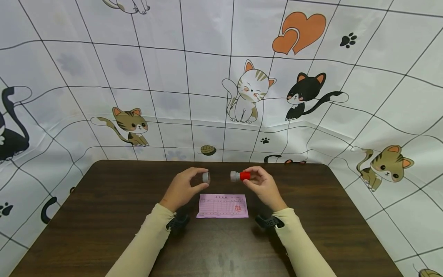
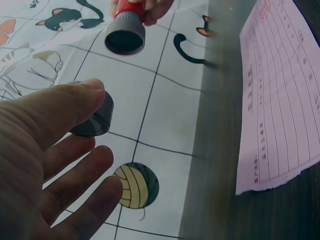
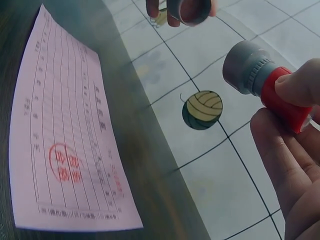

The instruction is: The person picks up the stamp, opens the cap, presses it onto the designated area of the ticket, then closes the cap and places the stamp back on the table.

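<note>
My left hand (image 1: 182, 188) pinches a short grey cap (image 1: 206, 177) between thumb and fingers, its other fingers loosely bent in the left wrist view. Opposite it, my right hand (image 1: 265, 189) grips the red barrel of a round stamp (image 1: 245, 176). The stamp's wide grey end (image 3: 245, 62) faces the cap, with a gap between the two. Both things are held up in the air beyond a pink form slip (image 1: 221, 207). The slip lies flat on the table and bears ruled lines, print and a red seal mark (image 1: 238, 208).
The dark wooden table (image 1: 104, 215) has its far edge just behind my hands. Beyond that edge, a white sheet (image 1: 166, 69) with grid lines and cartoon cats hangs at the back and both sides. Dark bands (image 1: 177, 222) circle both wrists.
</note>
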Available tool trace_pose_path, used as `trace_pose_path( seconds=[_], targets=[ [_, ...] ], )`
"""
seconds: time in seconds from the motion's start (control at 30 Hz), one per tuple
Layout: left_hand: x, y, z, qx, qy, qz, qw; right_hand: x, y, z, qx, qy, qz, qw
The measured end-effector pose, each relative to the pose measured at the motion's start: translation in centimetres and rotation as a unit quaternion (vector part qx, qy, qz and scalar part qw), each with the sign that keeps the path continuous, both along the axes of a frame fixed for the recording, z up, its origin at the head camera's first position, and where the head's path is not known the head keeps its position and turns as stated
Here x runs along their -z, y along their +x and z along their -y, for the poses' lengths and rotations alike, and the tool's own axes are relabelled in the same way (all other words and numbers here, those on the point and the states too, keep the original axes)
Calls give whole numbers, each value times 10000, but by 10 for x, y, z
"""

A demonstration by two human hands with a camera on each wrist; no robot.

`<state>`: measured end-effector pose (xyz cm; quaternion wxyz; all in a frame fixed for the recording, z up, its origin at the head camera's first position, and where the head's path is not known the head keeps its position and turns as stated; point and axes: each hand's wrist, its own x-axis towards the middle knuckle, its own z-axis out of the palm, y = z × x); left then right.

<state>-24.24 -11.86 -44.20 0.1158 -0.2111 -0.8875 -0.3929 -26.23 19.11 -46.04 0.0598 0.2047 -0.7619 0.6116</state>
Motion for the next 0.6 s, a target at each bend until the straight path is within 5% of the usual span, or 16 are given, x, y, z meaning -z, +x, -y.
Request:
trace_pose_path(
  seconds=[0.6],
  targets=[
    [-7, 12, -19, 176, -261, -283, 9991, -22, 19, 21, -560, 316, -342, 9973]
  ],
)
